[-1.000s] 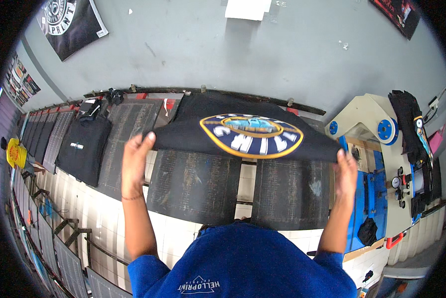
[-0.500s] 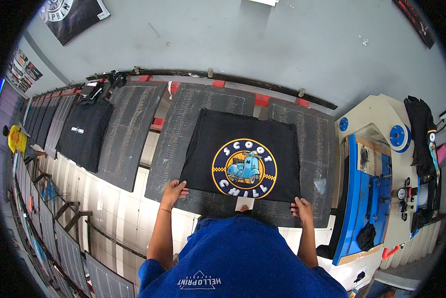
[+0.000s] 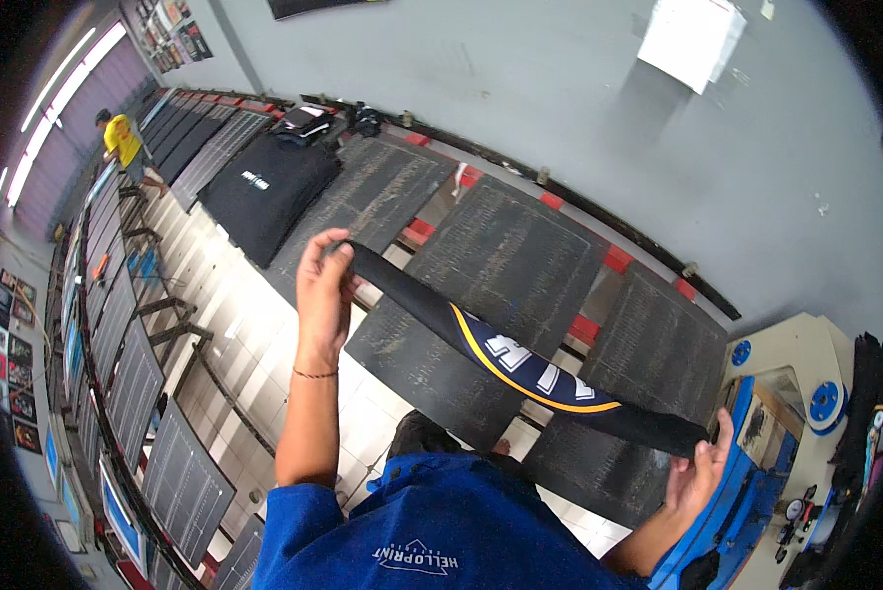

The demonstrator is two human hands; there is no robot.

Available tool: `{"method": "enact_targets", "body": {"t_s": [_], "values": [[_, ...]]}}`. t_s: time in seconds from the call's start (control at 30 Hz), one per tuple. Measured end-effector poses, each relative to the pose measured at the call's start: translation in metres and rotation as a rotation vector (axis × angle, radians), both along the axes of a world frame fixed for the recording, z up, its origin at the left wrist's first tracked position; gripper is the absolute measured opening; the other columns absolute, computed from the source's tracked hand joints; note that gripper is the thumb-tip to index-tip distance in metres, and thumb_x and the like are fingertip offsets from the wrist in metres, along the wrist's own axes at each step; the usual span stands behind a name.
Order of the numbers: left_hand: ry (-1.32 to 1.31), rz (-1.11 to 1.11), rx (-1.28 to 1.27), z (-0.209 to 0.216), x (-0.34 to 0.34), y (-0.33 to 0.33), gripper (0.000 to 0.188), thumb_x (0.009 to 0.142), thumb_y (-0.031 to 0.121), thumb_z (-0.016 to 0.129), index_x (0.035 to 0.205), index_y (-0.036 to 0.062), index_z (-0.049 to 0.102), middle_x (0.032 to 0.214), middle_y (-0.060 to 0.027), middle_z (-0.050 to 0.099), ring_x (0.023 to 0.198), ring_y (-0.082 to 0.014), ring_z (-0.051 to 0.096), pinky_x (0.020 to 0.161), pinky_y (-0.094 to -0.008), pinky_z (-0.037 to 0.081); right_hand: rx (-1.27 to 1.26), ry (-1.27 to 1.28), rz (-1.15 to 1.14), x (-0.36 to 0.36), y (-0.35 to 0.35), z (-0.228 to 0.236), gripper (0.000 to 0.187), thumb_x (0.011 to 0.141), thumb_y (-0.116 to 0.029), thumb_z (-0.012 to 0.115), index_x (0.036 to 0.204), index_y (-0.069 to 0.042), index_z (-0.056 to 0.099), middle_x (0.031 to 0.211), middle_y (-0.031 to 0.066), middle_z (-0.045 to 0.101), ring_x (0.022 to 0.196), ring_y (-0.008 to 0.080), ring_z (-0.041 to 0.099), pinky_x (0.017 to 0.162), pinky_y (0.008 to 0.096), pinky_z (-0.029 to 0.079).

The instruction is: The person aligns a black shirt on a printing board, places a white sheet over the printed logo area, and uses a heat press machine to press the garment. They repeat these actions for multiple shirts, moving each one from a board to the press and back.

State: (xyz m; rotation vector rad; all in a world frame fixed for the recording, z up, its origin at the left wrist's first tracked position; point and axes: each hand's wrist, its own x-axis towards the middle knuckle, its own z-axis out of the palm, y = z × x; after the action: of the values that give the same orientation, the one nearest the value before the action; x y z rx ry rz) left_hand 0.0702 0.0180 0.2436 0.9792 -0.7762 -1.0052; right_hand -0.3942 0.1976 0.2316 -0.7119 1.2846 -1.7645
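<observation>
A black fabric panel (image 3: 412, 300) is stretched in the air between my two hands and seen nearly edge-on as a long, drooping strip. Part of its round print, with a yellow rim and white lettering on dark blue, shows near the middle; the remainder is turned out of sight. My left hand (image 3: 325, 280) pinches the panel's left end between thumb and fingers. At the lower right end, my right hand (image 3: 697, 470) grips the other corner, its fingers partly behind the cloth. Beneath the panel lie dark grey printing boards (image 3: 491, 265).
Black shirts (image 3: 269, 192) lie stacked on a board to the left. A blue and cream heat press (image 3: 791, 393) stands close to my right hand. Another row of boards (image 3: 181, 472) runs along the left. Farther away, a person in yellow (image 3: 122, 141) stands between the rows.
The fabric panel, spread flat over the boards before, is now lifted off them and tilted edge-on. My left hand has risen, and my view has swung left.
</observation>
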Motion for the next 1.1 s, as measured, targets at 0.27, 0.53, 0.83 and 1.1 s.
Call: {"method": "enact_targets", "body": {"t_s": [0.27,0.53,0.83,1.1], "values": [[-0.098,0.041,0.04,0.009,0.136,-0.046,0.01,0.096,0.011,0.056,0.101,0.0047,0.062,0.086,0.0016,0.058,0.062,-0.0068,0.058,0.061,-0.0235,0.054,0.058,-0.045,0.108,0.119,-0.03,0.01,0.016,0.09,-0.014,0.065,0.095,-0.002,0.056,0.08,0.0023,0.055,0.046,0.0071,0.046,0.039,0.0199,0.04],[-0.159,0.305,-0.077,0.034,0.262,-0.061,0.008,0.094,0.012,0.057,0.1,0.0099,0.062,0.083,0.0073,0.054,0.063,-0.0009,0.044,0.054,-0.0171,0.034,-0.002,0.027,0.193,0.244,-0.061,0.009,0.022,0.087,-0.016,0.07,0.09,0.001,0.056,0.07,0.0041,0.054,0.043,0.0089,0.047,0.036,0.0205,0.04],[-0.23,0.736,-0.355,0.088,0.424,-0.04,0.009,0.094,0.007,0.055,0.101,0.0028,0.059,0.087,-0.0042,0.06,0.076,-0.0106,0.059,0.069,-0.0235,0.048,-0.205,0.07,0.903,0.359,-0.137,0.021,0.028,0.082,-0.016,0.074,0.078,0.007,0.058,0.06,0.0115,0.058,0.037,0.0165,0.054,0.031,0.0266,0.043],[-0.531,0.418,0.074,0.082,0.566,-0.162,0.016,0.092,0.015,0.057,0.101,0.0043,0.065,0.085,0.0008,0.06,0.07,-0.0073,0.053,0.062,-0.0216,0.043,0.261,-0.425,0.864,0.503,-0.235,-0.003,0.022,0.087,-0.012,0.068,0.095,0.007,0.064,0.07,0.015,0.067,0.047,0.0178,0.06,0.045,0.0293,0.049]]}}
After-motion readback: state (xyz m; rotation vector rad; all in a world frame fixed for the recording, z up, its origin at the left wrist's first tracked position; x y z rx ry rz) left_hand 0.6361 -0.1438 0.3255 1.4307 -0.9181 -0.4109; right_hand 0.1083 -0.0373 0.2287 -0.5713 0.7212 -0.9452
